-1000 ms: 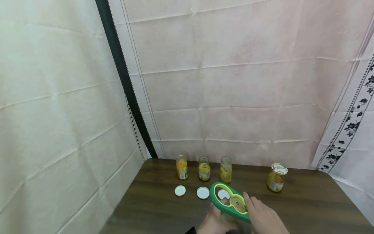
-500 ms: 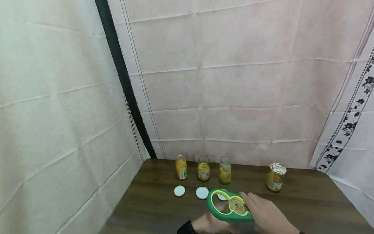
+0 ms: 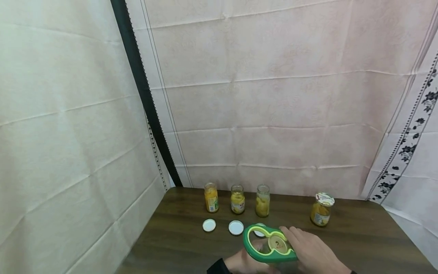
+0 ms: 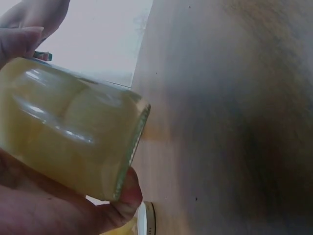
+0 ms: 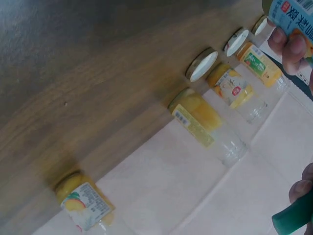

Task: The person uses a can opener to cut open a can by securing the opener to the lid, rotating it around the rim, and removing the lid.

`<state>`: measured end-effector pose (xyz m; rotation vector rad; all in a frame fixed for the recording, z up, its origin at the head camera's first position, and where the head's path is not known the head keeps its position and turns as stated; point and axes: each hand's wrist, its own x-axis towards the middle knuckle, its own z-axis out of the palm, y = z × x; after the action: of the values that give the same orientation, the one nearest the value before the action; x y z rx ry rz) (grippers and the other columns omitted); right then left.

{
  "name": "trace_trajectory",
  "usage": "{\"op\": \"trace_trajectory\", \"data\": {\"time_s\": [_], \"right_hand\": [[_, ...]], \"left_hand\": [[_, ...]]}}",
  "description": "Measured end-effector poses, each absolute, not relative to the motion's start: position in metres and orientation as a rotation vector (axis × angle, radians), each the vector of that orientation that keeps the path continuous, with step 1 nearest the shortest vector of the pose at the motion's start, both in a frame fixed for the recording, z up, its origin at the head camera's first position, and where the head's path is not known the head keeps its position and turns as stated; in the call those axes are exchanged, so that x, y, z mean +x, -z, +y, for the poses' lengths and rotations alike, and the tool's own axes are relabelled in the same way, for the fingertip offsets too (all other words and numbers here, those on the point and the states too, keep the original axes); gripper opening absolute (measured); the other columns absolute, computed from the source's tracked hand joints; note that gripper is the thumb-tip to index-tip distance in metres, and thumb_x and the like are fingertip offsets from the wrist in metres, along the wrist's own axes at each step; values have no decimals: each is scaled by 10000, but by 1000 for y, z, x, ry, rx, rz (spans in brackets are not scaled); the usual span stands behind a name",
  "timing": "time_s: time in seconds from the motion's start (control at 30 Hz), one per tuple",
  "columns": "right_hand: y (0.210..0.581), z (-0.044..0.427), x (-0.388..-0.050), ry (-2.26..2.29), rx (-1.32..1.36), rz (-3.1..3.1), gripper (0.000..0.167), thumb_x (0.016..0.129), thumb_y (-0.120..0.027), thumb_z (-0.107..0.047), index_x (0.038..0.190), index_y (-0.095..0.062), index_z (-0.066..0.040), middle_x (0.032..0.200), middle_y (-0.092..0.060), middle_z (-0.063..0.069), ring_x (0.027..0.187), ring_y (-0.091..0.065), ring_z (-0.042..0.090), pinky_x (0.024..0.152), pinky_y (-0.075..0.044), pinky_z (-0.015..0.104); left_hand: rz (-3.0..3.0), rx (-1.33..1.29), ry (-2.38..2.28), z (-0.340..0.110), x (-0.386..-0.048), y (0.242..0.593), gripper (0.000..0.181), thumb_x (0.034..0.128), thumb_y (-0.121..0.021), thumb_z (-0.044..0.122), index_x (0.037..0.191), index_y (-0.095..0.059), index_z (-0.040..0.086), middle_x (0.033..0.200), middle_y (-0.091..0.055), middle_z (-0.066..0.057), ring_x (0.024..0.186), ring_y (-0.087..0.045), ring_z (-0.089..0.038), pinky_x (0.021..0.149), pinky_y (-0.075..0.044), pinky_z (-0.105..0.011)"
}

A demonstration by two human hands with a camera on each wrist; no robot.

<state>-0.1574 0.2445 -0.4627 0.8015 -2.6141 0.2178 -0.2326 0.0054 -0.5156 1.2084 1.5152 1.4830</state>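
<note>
My left hand (image 3: 244, 263) grips a glass jar of pale yellow fruit (image 4: 68, 122), its fingers and thumb round the glass in the left wrist view. In the head view the jar's gold lid (image 3: 278, 244) shows through the opening of a green jar opener (image 3: 270, 258) with a lime inner edge. The opener sits around the lid, one end in the grip of my right hand (image 3: 311, 249). In the right wrist view, the opener's green handle end (image 5: 293, 215) and the held jar's blue label (image 5: 293, 17) show at the right edge.
Three lidless fruit jars (image 3: 212, 198) (image 3: 237, 199) (image 3: 262, 201) stand along the back of the wooden table (image 3: 171, 236). White-faced lids (image 3: 209, 225) (image 3: 236, 227) lie before them, one partly behind the opener. A lidded jar (image 3: 322, 210) stands right of them. Cloth curtains hang behind and left.
The opener has swung and dropped slightly toward the lower left, with my right hand on it. My left hand has tilted, showing more dark sleeve. The standing jars have not moved.
</note>
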Motion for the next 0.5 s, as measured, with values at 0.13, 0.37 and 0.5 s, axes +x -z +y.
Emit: {"op": "trace_trajectory", "data": {"time_s": [0.13,0.37,0.5], "right_hand": [[457,247,-158,-213,732,-2618,733,785,-932,-300,1396,-596,-76,989,-591,-142,821,-480,-81,646,-495,216],[453,264,-156,-239,532,-2619,752,699,-939,-99,1377,-619,-157,968,-579,-208,821,-466,-98,661,-503,238],[462,281,-153,-199,459,-2491,890,528,-963,21,1345,-643,-132,973,-608,-188,806,-475,-97,652,-518,246]], "left_hand": [[1503,1195,-1534,5,-236,514,655,1041,-714,176,1627,-436,269,1652,-510,33,1479,-523,-57,1226,-425,-248],[1601,1083,-1580,-8,-235,514,579,1027,-743,191,1552,-521,290,1476,-647,106,1328,-629,-45,1124,-497,-230],[1595,1075,-1590,-18,-232,513,618,1054,-703,197,1601,-424,269,1577,-576,-38,1416,-584,-124,1142,-481,-232]]}}
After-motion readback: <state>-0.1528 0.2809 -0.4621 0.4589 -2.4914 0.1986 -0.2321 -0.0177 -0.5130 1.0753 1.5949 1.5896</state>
